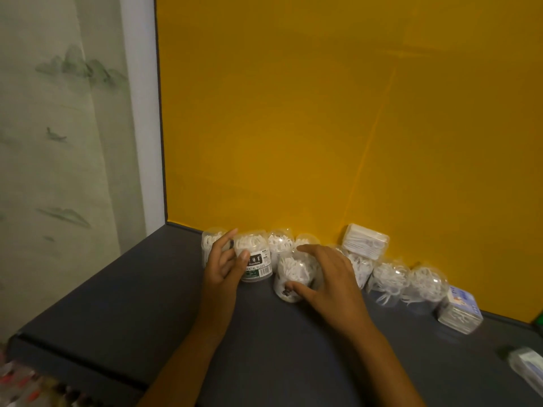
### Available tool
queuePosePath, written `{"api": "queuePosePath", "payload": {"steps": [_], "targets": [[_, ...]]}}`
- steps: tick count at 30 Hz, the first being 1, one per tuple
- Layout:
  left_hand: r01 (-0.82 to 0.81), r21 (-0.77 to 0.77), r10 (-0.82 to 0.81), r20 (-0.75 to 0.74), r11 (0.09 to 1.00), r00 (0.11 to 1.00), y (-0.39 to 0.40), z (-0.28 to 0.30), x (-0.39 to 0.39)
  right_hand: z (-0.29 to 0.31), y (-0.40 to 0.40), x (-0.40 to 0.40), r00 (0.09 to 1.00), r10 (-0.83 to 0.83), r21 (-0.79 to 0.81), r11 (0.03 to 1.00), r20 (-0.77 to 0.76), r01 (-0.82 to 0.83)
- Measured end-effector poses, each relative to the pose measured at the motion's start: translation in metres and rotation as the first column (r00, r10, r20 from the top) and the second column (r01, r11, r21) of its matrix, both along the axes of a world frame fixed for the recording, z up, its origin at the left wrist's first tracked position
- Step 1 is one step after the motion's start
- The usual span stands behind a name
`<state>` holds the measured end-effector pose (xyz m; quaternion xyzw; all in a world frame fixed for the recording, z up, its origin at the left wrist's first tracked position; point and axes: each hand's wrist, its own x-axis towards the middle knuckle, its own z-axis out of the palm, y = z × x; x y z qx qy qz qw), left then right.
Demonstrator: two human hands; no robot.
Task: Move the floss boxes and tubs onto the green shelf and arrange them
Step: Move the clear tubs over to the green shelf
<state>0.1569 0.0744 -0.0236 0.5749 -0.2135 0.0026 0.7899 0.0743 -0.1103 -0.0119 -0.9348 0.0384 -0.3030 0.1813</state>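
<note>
Several clear floss tubs stand in a row along the yellow back panel on a dark shelf surface point(147, 304). My left hand point(223, 268) grips a labelled floss tub point(258, 267) near the row's left end, thumb on its front and fingers behind it. My right hand point(332, 277) holds an unlabelled-looking tub point(291, 268) standing just in front of the row, thumb low on its front and fingers arched over its top. A clear floss box point(365, 240) lies on top of the tubs behind my right hand. A blue-labelled floss box point(459, 309) sits at the row's right end.
A yellow panel point(323, 127) rises straight behind the row. Another clear box point(529, 368) lies at the right edge, cut off by the frame. A pale painted wall hanging point(58, 142) is at left. Blurred colourful goods point(26, 386) show below the shelf's front left corner.
</note>
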Motion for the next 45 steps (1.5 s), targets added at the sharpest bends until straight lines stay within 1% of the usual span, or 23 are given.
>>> {"api": "queuePosePath", "payload": {"steps": [2, 5, 8, 10, 14, 19, 25, 31, 34, 38, 45], "targets": [[-0.009, 0.018, 0.009, 0.013, 1.000, 1.000, 0.003, 0.005, 0.000, 0.008, 0.001, -0.005, 0.997, 0.015, 0.128, 0.992, 0.070, -0.024], [-0.009, 0.041, 0.007, 0.045, 0.999, 0.999, 0.006, 0.024, -0.010, 0.029, -0.002, -0.033, 0.983, 0.001, 0.322, 0.945, 0.184, -0.061], [0.038, 0.023, -0.040, 0.083, 0.999, 0.996, 0.002, 0.051, -0.034, 0.048, -0.014, -0.075, 0.965, 0.006, 0.451, 0.884, 0.261, -0.127], [0.074, 0.022, -0.076, 0.111, 0.997, 0.991, -0.004, 0.065, -0.059, 0.057, -0.023, -0.107, 0.956, -0.018, 0.496, 0.858, 0.293, -0.136], [0.136, 0.037, -0.140, 0.136, 0.990, 0.981, -0.026, 0.073, -0.119, 0.065, -0.039, -0.172, 0.961, -0.065, 0.513, 0.854, 0.267, -0.084], [0.278, 0.066, -0.285, 0.150, 0.958, 0.947, -0.067, 0.079, -0.195, 0.069, -0.062, -0.259, 0.959, -0.133, 0.502, 0.865, 0.250, -0.011], [0.369, 0.090, -0.379, 0.140, 0.925, 0.915, -0.109, 0.075, -0.273, 0.071, -0.097, -0.361, 0.946, -0.218, 0.529, 0.847, 0.242, 0.060], [0.448, 0.104, -0.460, 0.142, 0.888, 0.877, -0.155, 0.069, -0.332, 0.067, -0.131, -0.440, 0.925, -0.323, 0.482, 0.854, 0.202, 0.193], [0.486, 0.105, -0.497, 0.139, 0.867, 0.857, -0.178, 0.069, -0.351, 0.069, -0.148, -0.469, 0.906, -0.375, 0.463, 0.850, 0.198, 0.251], [0.495, 0.133, -0.512, 0.159, 0.858, 0.844, -0.210, 0.069, -0.365, 0.069, -0.174, -0.492, 0.874, -0.443, 0.448, 0.835, 0.201, 0.320], [0.521, 0.169, -0.546, 0.186, 0.837, 0.817, -0.272, 0.071, -0.365, 0.067, -0.227, -0.500, 0.837, -0.510, 0.451, 0.806, 0.197, 0.385]]}}
